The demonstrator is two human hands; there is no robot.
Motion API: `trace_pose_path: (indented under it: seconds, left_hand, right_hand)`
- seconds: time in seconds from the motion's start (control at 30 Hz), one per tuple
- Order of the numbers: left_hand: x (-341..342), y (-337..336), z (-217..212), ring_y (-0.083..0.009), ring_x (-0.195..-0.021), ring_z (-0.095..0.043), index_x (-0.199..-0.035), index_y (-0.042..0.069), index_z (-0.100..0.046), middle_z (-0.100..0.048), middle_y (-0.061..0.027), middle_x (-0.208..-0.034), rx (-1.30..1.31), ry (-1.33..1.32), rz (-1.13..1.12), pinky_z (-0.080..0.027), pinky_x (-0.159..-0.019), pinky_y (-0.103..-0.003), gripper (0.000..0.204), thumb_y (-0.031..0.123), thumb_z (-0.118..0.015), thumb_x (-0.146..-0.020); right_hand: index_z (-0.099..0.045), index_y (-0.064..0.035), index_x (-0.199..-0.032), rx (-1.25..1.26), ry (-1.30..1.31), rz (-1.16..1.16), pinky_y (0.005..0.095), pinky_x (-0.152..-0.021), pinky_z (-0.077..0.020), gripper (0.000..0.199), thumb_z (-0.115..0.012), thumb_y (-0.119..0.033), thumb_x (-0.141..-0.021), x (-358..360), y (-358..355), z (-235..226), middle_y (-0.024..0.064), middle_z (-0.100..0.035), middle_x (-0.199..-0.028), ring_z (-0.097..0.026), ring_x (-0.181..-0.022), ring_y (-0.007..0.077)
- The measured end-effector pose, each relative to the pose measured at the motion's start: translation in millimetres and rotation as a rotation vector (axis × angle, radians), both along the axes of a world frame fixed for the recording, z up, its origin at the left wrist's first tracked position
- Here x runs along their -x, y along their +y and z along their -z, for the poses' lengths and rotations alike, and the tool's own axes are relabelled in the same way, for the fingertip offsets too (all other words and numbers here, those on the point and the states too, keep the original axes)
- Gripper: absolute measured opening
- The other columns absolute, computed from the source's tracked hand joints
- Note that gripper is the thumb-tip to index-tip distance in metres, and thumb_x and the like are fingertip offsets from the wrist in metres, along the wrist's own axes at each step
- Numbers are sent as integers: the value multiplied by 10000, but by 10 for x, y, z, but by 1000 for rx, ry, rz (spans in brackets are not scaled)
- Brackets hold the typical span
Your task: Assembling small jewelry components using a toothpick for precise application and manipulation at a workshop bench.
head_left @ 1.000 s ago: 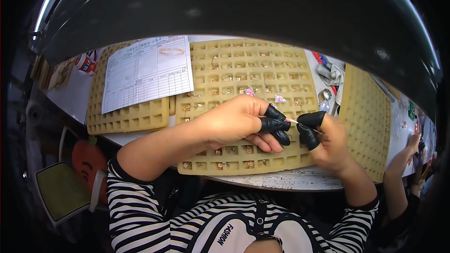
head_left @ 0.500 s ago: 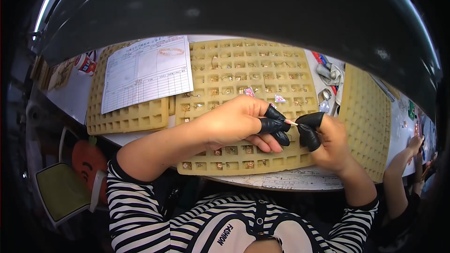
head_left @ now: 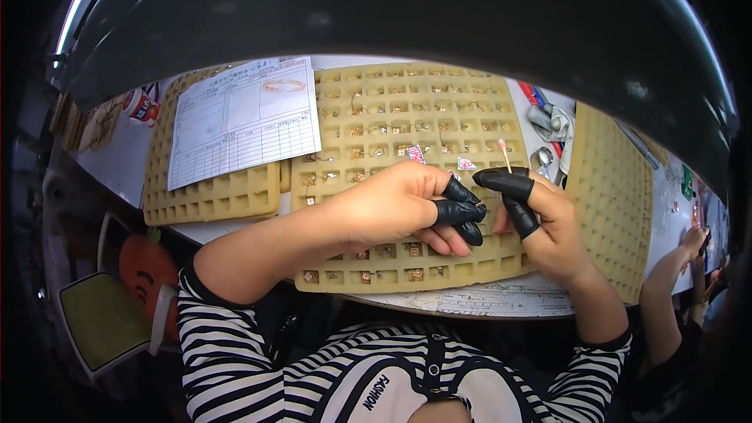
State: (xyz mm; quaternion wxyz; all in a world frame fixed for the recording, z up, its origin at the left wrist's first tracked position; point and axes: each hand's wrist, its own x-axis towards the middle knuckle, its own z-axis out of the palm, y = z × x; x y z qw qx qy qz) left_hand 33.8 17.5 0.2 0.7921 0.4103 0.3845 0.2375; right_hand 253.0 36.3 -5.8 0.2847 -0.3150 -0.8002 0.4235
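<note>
Above a cream compartment tray that holds many small gold-coloured jewellery pieces, both my hands work close together. Black finger covers sheath several fingertips on each. My left hand is closed in a pinch; a tiny glint shows at its fingertips, but what it holds is too small to name. Just to its right, my right hand grips a thin cotton swab between thumb and fingers. The swab's pinkish tip points up and away from my left hand. Small printed red-and-white tags lie on the tray beyond my fingers.
A printed sheet covers part of another cream tray on the left. On the right stands a third tray, with tools and a grey cloth beside it. A dark lamp hood hangs overhead. Another person's arm is at far right.
The swab has left my left fingertips and now stands upward in my right hand, whose fingers have turned. My left hand keeps its pinch in nearly the same place.
</note>
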Motion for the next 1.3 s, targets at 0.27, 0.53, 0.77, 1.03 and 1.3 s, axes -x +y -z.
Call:
trace_pose_path:
  seconds: [0.27,0.53,0.77,1.03,1.3]
  left_hand:
    - [-1,-3,-19,-165,-730,-650,-991,-40,-555,-648,-154,-839,-61,34,-6,-527,-661,-226,156,20,-446,-897]
    - [15,-4,-26,-34,-453,-464,-937,15,-567,-626,-55,-674,-180,151,52,-343,-426,-164,127,79,-463,-902]
    - [-45,-46,-6,-40,-555,-477,-952,9,-564,-561,-1,-657,-296,145,-30,-372,-501,-188,134,-6,-463,-865]
    - [-37,-58,3,-39,-582,-476,-962,-6,-571,-589,-11,-748,-304,148,-35,-385,-526,-190,169,-47,-453,-849]
    - [-47,-59,8,-29,-620,-478,-1008,2,-572,-582,2,-788,-313,127,-45,-392,-534,-183,182,-34,-485,-853]
  right_hand:
    - [-614,-7,-1000,32,-6,-25,252,-555,-416,246,-566,36,-762,-12,42,31,66,-563,-742,-541,-657,132]
    - [-627,18,-881,-76,-4,34,269,-590,-425,116,-606,13,-768,-22,13,-38,82,-588,-738,-555,-667,165]
    - [-633,19,-886,-96,3,46,256,-579,-419,136,-604,35,-754,-29,12,-15,82,-587,-736,-552,-655,153]
    - [-632,20,-885,-97,7,49,250,-566,-408,137,-601,40,-754,-13,2,-45,72,-581,-730,-539,-648,139]
    - [-636,10,-872,-123,14,61,242,-537,-384,139,-610,42,-740,-18,8,-13,61,-571,-705,-508,-610,124]
